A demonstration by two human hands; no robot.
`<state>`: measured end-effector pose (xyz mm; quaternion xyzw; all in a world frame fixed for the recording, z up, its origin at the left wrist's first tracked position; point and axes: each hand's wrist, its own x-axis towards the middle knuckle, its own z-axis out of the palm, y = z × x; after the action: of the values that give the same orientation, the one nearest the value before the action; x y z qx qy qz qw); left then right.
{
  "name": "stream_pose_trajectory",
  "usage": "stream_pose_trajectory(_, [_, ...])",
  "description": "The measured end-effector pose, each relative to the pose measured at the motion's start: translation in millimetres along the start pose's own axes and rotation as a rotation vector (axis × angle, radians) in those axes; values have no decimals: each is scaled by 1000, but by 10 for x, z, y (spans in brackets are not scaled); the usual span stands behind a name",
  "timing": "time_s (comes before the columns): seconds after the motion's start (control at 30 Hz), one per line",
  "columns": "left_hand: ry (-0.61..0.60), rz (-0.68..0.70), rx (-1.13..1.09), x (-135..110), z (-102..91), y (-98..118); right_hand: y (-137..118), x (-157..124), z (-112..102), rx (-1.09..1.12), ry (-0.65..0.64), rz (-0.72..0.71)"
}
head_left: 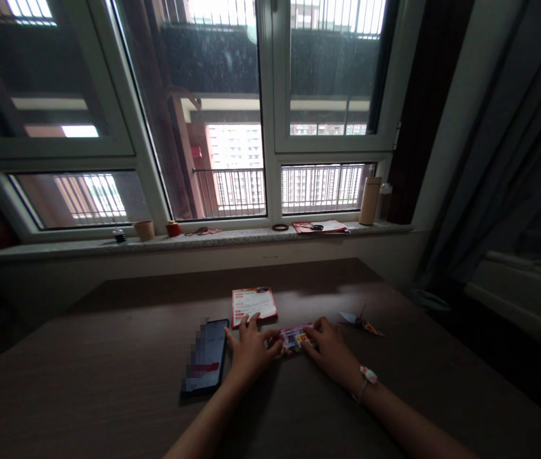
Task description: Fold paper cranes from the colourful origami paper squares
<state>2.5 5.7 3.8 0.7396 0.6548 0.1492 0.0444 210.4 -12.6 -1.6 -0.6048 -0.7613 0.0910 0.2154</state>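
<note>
A small purple, pink and yellow printed paper piece [292, 338] lies low over the table between my hands; I cannot tell whether it is a card or a flat packet. At its left end, the thumb and forefinger of my left hand [255, 349] close on the edge, while the other fingers spread toward a white and red printed leaflet [253, 303]. My right hand [334, 352], with a bracelet at the wrist, has its fingers bent over the right end of the piece. A dark phone [207, 357] lies left of my left hand.
Colourful scraps [364, 324] lie right of my right hand on the brown table [108, 344]. Along the windowsill [246, 237] stand a paper cup [144, 230], a red spool-like item [173, 228], scissors [317, 227] on red papers and a tan bottle [370, 201].
</note>
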Motion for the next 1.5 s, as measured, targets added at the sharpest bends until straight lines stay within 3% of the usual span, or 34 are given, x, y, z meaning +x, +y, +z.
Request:
stream_pose_trajectory(0.8, [6, 144, -15, -61, -8, 73, -1, -5, 6, 24, -39, 9])
stream_pose_trajectory(1.5, [17, 113, -20, -46, 28, 74, 1, 1, 14, 12, -12, 2])
